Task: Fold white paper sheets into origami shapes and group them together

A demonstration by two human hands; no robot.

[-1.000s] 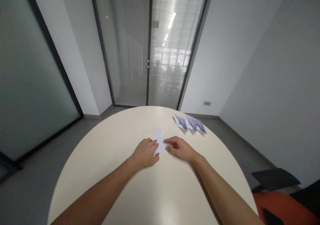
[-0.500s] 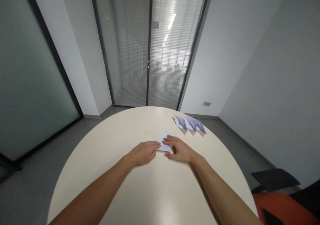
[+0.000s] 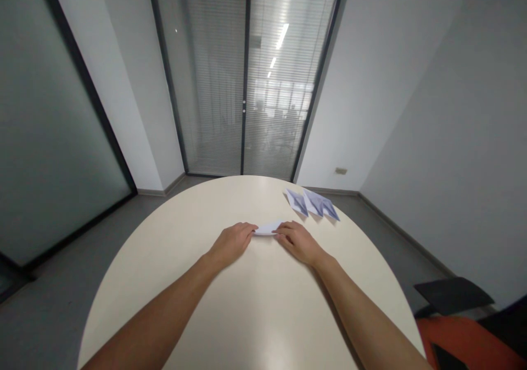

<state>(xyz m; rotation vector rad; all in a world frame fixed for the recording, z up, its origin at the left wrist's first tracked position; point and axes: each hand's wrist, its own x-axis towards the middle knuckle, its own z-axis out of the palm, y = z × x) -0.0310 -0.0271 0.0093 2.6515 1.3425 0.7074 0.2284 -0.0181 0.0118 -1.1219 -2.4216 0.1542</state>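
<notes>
A small piece of folded white paper point(image 3: 265, 229) is held between my two hands over the middle of the round table. My left hand point(image 3: 233, 242) pinches its left end with thumb and fingers. At the opposite end, my right hand point(image 3: 298, 240) grips the paper, fingers closed on it. The paper appears as a narrow strip with a straight near edge; its ends are hidden under my fingertips. Beyond my right hand lie several folded paper planes point(image 3: 313, 202), side by side close to the table's far right edge.
The round cream table point(image 3: 255, 315) fills the lower middle. An orange and black chair point(image 3: 465, 337) stands at its right. Behind the table is a glass partition with blinds point(image 3: 214, 95). A wall socket point(image 3: 341, 171) sits low on the right wall.
My hands have moved apart to the paper's two ends, both now pinching it. The paper looks narrower and has shifted slightly left and away from me. The paper planes have stayed put.
</notes>
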